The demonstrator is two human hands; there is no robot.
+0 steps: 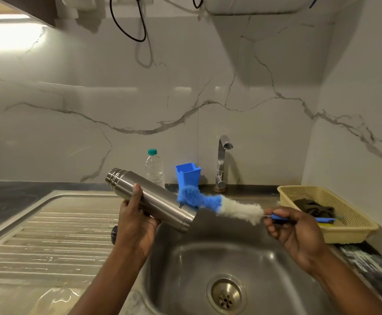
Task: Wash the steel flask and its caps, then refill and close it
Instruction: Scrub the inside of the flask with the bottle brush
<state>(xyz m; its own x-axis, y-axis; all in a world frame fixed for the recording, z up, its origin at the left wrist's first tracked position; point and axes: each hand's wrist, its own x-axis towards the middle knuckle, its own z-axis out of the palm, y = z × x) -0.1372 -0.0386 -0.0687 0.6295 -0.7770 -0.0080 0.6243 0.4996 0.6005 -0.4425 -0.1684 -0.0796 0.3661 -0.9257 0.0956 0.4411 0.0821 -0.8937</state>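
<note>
Item 1: L grip (137, 223), fingers and thumb wrapped round the mid-body of the steel flask (151, 198), thumb on top. Flask tilted, ringed neck end up and to the far left of the grip, flat end lower and to its right, over the sink basin (185, 258); lettering "MIL" shows near the flat end. Item 2: R grip (296, 230), clasped on the blue handle of the bottle brush (219, 204). White bristles just left of this grip, blue bristle head further left, meeting the flask's outer side near the flat end; blurred, so contact not certain. Item 3: drain (226, 296), in basin btw. and below both grips. Item 4: ribbed drainboard (49, 235), wet, left of L grip. Item 5: dark round obj. (114, 234) on the drainboard just behind L wrist, mostly hidden, type unclear. Item 6: beyond the grips on the worktop, clear plastic bottle (155, 167) w/ green cap, blue cup (188, 175), tap (221, 162). Item 7: cream basket (344, 235) right of R grip, w/ dark cloth (315, 209) inside.
</note>
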